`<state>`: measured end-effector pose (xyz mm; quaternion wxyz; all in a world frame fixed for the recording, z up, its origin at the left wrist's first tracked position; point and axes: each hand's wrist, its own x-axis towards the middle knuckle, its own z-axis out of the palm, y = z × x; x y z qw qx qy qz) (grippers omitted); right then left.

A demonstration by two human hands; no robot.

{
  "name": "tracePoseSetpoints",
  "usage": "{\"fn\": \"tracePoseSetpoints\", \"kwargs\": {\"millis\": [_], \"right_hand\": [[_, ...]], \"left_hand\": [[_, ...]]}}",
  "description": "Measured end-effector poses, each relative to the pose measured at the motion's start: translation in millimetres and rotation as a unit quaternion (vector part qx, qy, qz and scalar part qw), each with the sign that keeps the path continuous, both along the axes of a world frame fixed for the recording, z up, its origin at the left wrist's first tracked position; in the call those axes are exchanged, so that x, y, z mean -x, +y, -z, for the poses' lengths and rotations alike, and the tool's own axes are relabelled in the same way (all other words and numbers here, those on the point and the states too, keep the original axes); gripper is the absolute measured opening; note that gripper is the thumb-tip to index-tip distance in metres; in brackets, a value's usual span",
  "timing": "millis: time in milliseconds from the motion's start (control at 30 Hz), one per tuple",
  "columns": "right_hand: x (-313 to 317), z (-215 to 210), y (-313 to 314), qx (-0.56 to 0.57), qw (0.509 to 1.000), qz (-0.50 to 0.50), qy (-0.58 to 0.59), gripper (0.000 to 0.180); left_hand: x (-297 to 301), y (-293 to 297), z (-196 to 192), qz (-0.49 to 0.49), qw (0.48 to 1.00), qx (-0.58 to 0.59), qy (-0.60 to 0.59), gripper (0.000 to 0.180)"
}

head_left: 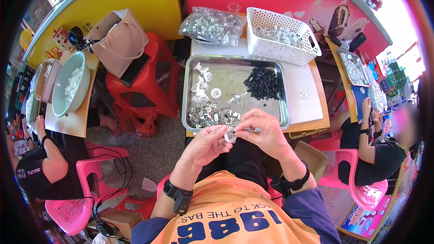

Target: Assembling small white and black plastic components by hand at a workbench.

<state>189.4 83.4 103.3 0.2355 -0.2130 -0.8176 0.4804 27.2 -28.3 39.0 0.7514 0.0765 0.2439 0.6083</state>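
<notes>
Close to my body, in front of the metal tray's near edge, my left hand grips a small round white plastic part between thumb and fingers. My right hand pinches right at that part's edge; whatever its fingertips hold is too small to make out. Inside the tray, a heap of small black pieces lies at the right. Similar white round parts sit at the left. Small metal pieces are spread along the tray's near left, with a few more near the middle.
Behind the tray stand a clear bag of metal pieces and a white perforated basket of white parts. A red stool bearing a beige bag is at left. Co-workers sit at side tables.
</notes>
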Motion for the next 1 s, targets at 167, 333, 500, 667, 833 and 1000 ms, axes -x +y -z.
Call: {"fn": "tracePoseSetpoints", "kwargs": {"millis": [167,333,500,667,833,1000], "right_hand": [[0.5,5.5,-2.8,-0.018,1.000,-0.005,0.012,0.013],[1.0,5.3,-4.1,-0.092,0.996,-0.014,0.014,0.014],[0.2,8.7,-5.7,-0.185,0.982,-0.012,0.024,0.014],[-0.4,15.9,-6.9,-0.213,0.976,-0.019,0.035,0.015],[-1.4,18.1,-9.4,-0.197,0.980,-0.020,0.034,0.014],[-3.8,18.5,-13.6,-0.222,0.975,-0.008,0.025,0.015]], "left_hand": [[-0.6,-0.2,-0.7,0.007,1.000,0.004,0.013,0.023],[-1.6,-0.3,1.5,0.006,0.999,0.001,0.033,0.021],[-2.9,-1.3,4.5,-0.001,0.998,0.007,0.069,0.021],[-3.1,-2.1,8.0,0.009,0.998,0.008,0.054,0.020],[-4.1,-3.0,11.3,0.019,0.999,0.014,0.039,0.021],[-7.0,-2.0,11.9,0.011,0.997,0.014,0.075,0.020]]}}
